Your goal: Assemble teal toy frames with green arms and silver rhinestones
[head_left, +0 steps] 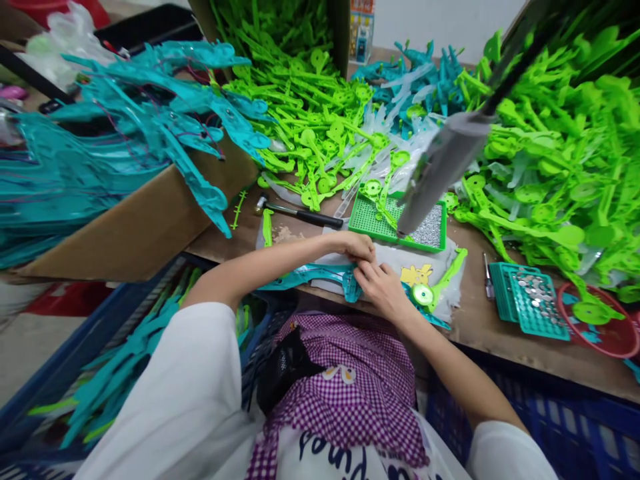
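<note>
My left hand (357, 247) is closed, its fingertips pinched together where they meet the right hand; what they pinch is hidden. My right hand (383, 287) is curled with its fingers around the middle of a long teal plastic part (320, 273), lying across a pale cloth at the table's front edge. At the part's right end, a light green arm (445, 280) with a round disc rests against it. Just beyond my hands is a green tray (360, 223) holding many small silvery pieces. A grey electric screwdriver (445, 167) hangs above the tray, tip down.
A black-handled hammer (315, 217) lies left of the tray. Heaps of green parts (540, 193) fill the back and right. A cardboard box (150, 220) of teal parts stands left. Teal trays (537, 300) and a red basket (627, 337) sit right; a blue crate (107, 333) is below.
</note>
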`<action>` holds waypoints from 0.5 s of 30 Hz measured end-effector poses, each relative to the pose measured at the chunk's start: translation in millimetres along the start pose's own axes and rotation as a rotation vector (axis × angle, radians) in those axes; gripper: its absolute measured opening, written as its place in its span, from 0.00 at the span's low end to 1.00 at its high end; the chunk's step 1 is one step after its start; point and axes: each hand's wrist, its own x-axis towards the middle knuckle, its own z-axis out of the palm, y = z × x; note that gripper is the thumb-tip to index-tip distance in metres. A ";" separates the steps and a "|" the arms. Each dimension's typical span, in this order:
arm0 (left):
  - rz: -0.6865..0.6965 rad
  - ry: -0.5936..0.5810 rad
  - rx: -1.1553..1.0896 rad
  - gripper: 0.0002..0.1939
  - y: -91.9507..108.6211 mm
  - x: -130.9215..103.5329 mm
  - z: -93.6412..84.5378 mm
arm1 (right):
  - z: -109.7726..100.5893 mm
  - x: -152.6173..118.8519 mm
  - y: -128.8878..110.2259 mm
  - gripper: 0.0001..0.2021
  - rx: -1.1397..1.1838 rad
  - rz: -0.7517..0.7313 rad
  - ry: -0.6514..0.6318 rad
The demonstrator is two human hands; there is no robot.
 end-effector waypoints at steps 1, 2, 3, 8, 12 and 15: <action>0.010 0.010 -0.010 0.05 -1.0 -0.4 -0.1 | 1.7 -4.3 1.8 0.15 0.027 0.004 0.020; 0.028 0.020 -0.019 0.04 -2.6 -1.0 -0.3 | 3.4 -9.0 3.5 0.16 0.071 0.023 0.047; 0.055 0.036 -0.016 0.04 -4.8 -1.8 -0.5 | 4.9 -13.6 5.1 0.16 0.132 0.059 0.081; 0.262 0.233 0.178 0.05 -20.3 -11.3 5.0 | 5.0 -24.2 16.8 0.12 0.626 0.377 0.245; 0.346 0.402 0.321 0.08 -27.6 -31.4 23.3 | 3.5 -17.0 32.5 0.13 0.820 0.570 0.182; 0.379 0.543 0.369 0.10 -30.2 -47.3 42.1 | 5.0 -11.2 40.2 0.13 0.880 0.569 0.114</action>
